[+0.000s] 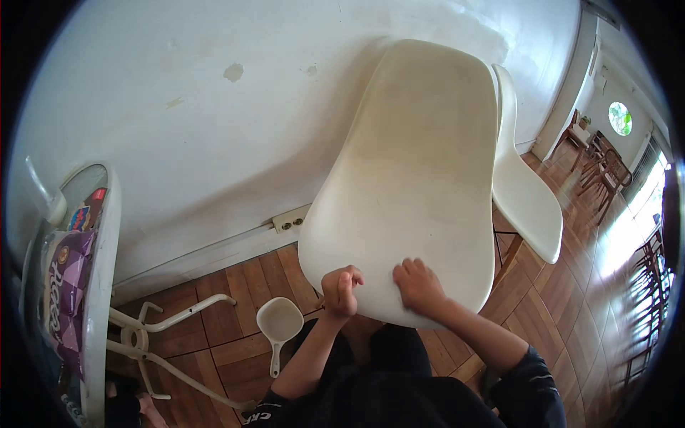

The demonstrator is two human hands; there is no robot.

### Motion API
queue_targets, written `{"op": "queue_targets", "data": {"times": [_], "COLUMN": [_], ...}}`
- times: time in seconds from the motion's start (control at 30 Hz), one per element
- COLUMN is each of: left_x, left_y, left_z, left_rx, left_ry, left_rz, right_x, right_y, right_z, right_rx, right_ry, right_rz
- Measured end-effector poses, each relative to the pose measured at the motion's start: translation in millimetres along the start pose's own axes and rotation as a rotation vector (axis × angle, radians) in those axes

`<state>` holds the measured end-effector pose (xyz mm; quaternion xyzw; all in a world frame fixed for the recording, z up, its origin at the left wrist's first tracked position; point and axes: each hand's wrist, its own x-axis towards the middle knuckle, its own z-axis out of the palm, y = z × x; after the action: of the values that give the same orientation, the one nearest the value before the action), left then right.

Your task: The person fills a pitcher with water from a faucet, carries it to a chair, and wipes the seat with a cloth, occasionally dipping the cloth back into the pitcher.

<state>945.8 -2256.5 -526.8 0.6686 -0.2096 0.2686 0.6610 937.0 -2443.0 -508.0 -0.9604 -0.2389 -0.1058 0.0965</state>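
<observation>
A cream-white moulded chair (428,185) faces me, its tall smooth back close to the wall. My left hand (341,291) is closed in a loose fist at the front left edge of the seat, with nothing visible in it. Over the front of the seat is my right hand (419,287), its fingers curled down and slightly smeared by motion. The palm side is hidden, so I cannot make out what it holds, if anything. On the floor to the left of my legs lies a cream dipper (279,321), its handle pointing towards me.
A second white chair (524,189) stands right behind. At left is a white round table (107,235) with snack packets (68,292) and metal legs (189,310). A wall socket (289,222) is low behind. Wooden chairs (606,178) stand far right on the parquet floor (542,314).
</observation>
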Motion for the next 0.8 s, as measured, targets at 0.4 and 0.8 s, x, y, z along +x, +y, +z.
{"op": "queue_targets", "data": {"times": [0.4, 0.8], "left_x": [-4.8, 0.4], "left_y": [-13.5, -15.2], "left_z": [0.2, 0.2], "left_rx": [-0.120, -0.014], "left_ry": [-0.094, -0.078], "left_rz": [-0.169, -0.129], "right_x": [212.5, 215.6], "right_y": [130.0, 124.6], "right_z": [76.9, 72.3], "right_rx": [-0.181, 0.033], "right_ry": [0.213, 0.013], "right_rz": [0.084, 0.018]}}
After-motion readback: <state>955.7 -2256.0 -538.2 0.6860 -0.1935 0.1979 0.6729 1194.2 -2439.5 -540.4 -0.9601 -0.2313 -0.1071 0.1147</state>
